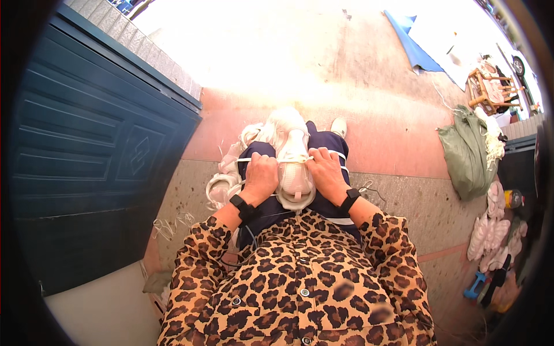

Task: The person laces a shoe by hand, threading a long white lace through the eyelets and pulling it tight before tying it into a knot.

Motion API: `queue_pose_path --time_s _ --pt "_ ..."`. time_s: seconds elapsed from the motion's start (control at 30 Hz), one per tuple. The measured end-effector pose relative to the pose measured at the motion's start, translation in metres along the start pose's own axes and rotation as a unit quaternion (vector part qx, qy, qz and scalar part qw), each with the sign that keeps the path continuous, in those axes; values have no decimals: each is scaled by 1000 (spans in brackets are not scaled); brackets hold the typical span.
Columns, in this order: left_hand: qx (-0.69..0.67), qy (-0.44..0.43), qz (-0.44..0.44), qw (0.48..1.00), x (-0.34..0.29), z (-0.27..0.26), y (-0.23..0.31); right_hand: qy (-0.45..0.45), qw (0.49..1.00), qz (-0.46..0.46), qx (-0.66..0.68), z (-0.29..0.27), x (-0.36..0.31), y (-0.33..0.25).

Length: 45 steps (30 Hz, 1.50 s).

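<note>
A white shoe upper (294,179) with a mesh tongue lies on my lap, its heel opening toward my body. My left hand (261,177) is closed in a fist to the left of it, gripping one end of a white shoelace (244,160). To the right, my right hand (328,172) is closed too, with the other side of the lace pinched near the thumb. The lace crosses the upper between the fists. More white shoe uppers (220,189) are heaped against my left leg and beyond my knees.
On the left stands a dark blue door (104,127). Loose white laces (173,224) lie on the floor beside it. To the right are a green sack (470,155), a pile of pale shoe uppers (490,236) and a blue-handled tool (475,285). Farther off are a wooden chair (490,92) and a blue sheet (412,46).
</note>
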<state>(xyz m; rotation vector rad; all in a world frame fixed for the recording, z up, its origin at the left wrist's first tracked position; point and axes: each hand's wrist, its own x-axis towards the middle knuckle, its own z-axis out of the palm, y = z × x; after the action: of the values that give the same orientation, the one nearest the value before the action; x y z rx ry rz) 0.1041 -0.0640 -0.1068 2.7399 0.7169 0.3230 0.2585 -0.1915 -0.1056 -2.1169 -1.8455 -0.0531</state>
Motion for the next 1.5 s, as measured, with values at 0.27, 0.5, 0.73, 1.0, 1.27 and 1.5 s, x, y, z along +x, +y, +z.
queue_pose_path --time_s 0.27,0.5,0.73,1.0,1.27,1.5 --pt "-27 12 -31 999 2 3 4 50 993 106 24 9 -5 1" --pt "-55 6 -21 998 12 7 7 19 998 60 -20 4 -7 -3" --pt "55 27 -42 997 -3 -6 27 -83 989 117 -39 5 -12 -10" --pt "-44 15 -24 999 -5 2 13 -86 986 111 87 12 -12 3" --pt "-56 15 12 998 10 -19 22 32 964 118 238 11 -18 10" --pt "-177 -197 31 964 88 16 38 45 932 169 318 9 -16 2"
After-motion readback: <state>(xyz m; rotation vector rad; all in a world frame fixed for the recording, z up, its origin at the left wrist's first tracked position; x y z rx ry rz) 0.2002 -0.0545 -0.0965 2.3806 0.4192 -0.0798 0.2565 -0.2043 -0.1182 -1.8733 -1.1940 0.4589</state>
